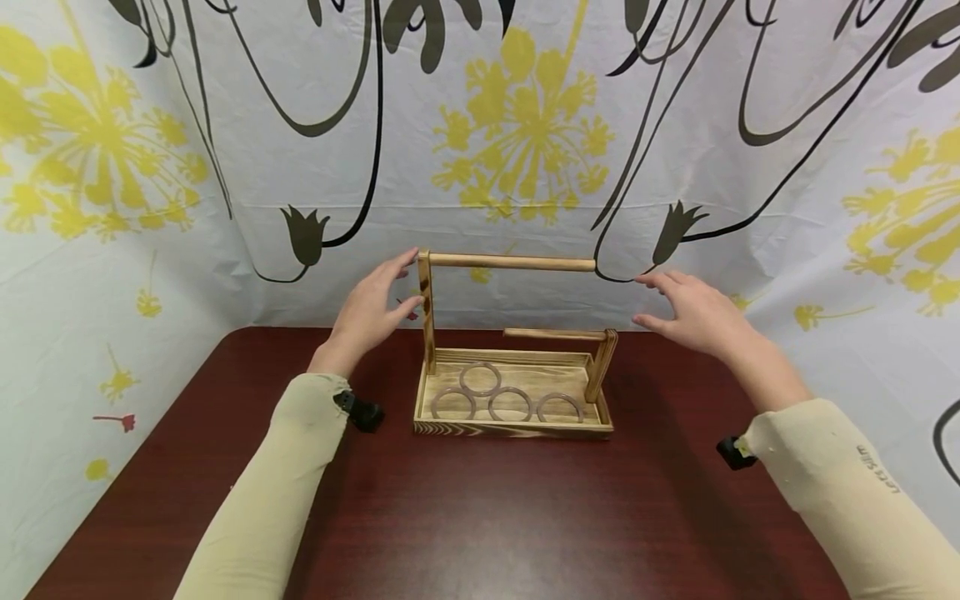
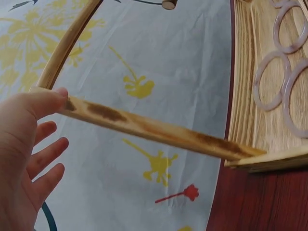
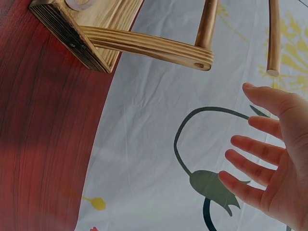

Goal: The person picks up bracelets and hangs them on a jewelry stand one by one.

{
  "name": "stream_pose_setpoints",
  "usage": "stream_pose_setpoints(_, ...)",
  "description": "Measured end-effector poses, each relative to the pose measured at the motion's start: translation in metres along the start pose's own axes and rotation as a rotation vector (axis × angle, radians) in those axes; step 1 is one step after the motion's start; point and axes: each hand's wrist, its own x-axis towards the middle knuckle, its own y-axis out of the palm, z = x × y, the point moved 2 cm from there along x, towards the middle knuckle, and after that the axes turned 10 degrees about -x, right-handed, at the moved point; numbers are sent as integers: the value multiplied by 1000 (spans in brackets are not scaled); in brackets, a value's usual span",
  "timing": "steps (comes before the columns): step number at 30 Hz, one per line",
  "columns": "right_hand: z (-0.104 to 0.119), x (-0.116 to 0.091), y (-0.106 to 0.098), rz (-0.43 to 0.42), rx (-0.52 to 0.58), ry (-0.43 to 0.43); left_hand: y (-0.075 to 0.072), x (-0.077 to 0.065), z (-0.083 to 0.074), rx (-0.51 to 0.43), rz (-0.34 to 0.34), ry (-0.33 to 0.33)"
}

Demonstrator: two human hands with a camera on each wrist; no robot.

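Note:
A wooden bangle stand [image 1: 513, 429] sits on the table, with a tray base and two posts bearing rods. Several pale, translucent purplish bangles [image 1: 480, 379] lie flat in the tray. My left hand [image 1: 367, 312] is at the top of the tall post [image 2: 144, 129], fingers loosely extended and one digit right at its upper end. Off to the stand's right, my right hand [image 1: 697, 312] is raised with fingers spread and holds nothing. The free end of the long upper rod [image 3: 273, 48] lies near its fingertips. The shorter rod [image 1: 555, 334] reaches left from the low post [image 3: 149, 48].
The dark red wooden table [image 1: 510, 517] extends in front of the stand. Behind it hangs a white cloth [image 1: 420, 167] printed with yellow flowers and dark stems. Small black wrist devices [image 1: 360, 411] sit at both sleeve cuffs.

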Motion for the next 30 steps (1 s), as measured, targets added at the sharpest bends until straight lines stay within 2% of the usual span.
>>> stream_pose_setpoints(10, 9, -2, 1, -7, 14, -20, 8, 3, 0, -175, -49, 13)
stream_pose_setpoints(20, 17, -7, 10, -33, 57, -46, 12, 5, 0, -229, -85, 15)
stream_pose_setpoints(30, 29, -10, 11, -33, 84, -40, 14, 8, -2, -287, -156, 20)
